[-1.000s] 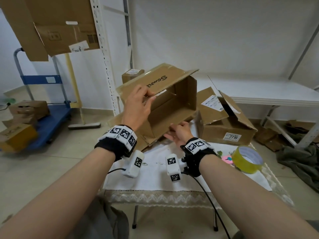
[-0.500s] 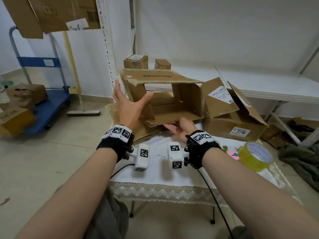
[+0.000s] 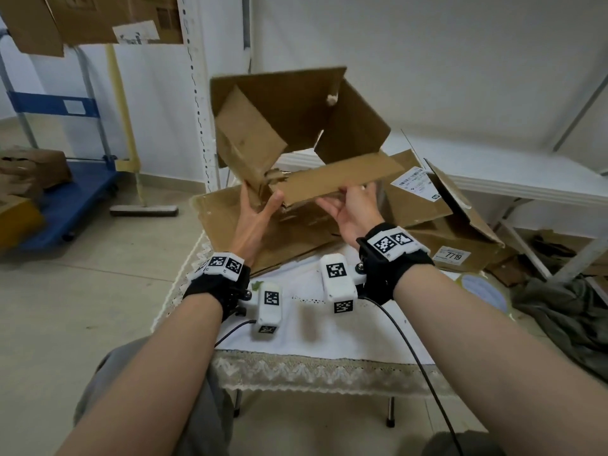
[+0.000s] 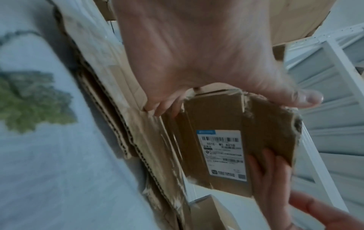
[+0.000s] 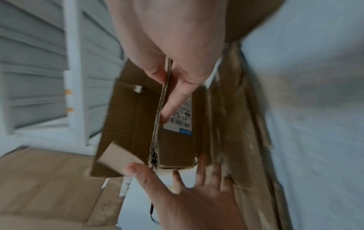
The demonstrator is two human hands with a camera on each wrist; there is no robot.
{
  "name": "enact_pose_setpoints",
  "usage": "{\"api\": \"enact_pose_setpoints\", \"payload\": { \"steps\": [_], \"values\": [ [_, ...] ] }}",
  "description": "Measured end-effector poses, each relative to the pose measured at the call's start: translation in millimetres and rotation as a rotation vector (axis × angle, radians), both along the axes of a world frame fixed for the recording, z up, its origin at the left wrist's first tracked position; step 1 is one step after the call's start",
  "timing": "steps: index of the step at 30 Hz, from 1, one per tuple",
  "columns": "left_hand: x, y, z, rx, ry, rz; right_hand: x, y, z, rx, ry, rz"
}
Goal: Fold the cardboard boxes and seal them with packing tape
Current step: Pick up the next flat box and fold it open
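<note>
I hold a brown cardboard box (image 3: 296, 126) up over the table, tilted, its open end facing me and its flaps spread. My right hand (image 3: 352, 205) pinches the long lower flap (image 3: 342, 179) between thumb and index finger; the right wrist view shows that flap's edge (image 5: 163, 96) in the pinch. My left hand (image 3: 260, 209) is spread, thumb and straight fingers touching the box's torn lower-left corner (image 4: 246, 99). A white shipping label (image 4: 220, 155) is on the box's underside. The yellow tape roll (image 3: 483, 287) lies on the table, partly hidden behind my right forearm.
A second open box (image 3: 460, 232) labelled 7719 sits at the right. Flattened cardboard (image 3: 230, 218) lies under the held box on the white tablecloth (image 3: 312, 330). A white shelf post (image 3: 197, 93) rises behind, a blue trolley (image 3: 65, 192) with boxes stands left, and dark cloth (image 3: 559, 311) lies on the floor.
The box has risen off the table and tipped so its opening faces me. My left hand dropped from the box's left wall to its lower-left corner. My right hand now pinches the lower flap.
</note>
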State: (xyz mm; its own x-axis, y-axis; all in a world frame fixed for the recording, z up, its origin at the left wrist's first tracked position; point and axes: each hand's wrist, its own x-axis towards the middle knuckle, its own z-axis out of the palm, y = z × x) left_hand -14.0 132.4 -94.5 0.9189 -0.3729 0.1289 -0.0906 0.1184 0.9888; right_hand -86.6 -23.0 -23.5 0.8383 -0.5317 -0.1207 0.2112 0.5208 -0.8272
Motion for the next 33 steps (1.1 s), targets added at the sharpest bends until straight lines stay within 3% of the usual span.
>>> {"api": "enact_pose_setpoints", "payload": {
  "steps": [7,14,19,24,27,28,33],
  "values": [
    [-11,16,13,-0.057,0.002,0.183,-23,-6,14,-0.276,-0.018,-0.052],
    [-28,48,16,-0.269,0.061,0.197,-55,-35,13,-0.189,0.063,-0.100],
    [-27,54,44,-0.539,0.095,0.381,-78,-35,2,-0.118,0.030,-0.079],
    [-26,84,66,-0.341,0.198,0.501,-91,-34,6,-0.101,0.017,-0.050],
    [-18,96,66,0.038,0.128,0.506,-99,-39,15,-0.162,0.024,-0.016],
    [-15,97,64,0.085,0.142,0.478,-103,-39,18,-0.177,0.024,0.006],
    [-40,86,76,0.331,0.214,-0.043,-117,-41,27,-0.166,0.056,-0.037]
  ]
}}
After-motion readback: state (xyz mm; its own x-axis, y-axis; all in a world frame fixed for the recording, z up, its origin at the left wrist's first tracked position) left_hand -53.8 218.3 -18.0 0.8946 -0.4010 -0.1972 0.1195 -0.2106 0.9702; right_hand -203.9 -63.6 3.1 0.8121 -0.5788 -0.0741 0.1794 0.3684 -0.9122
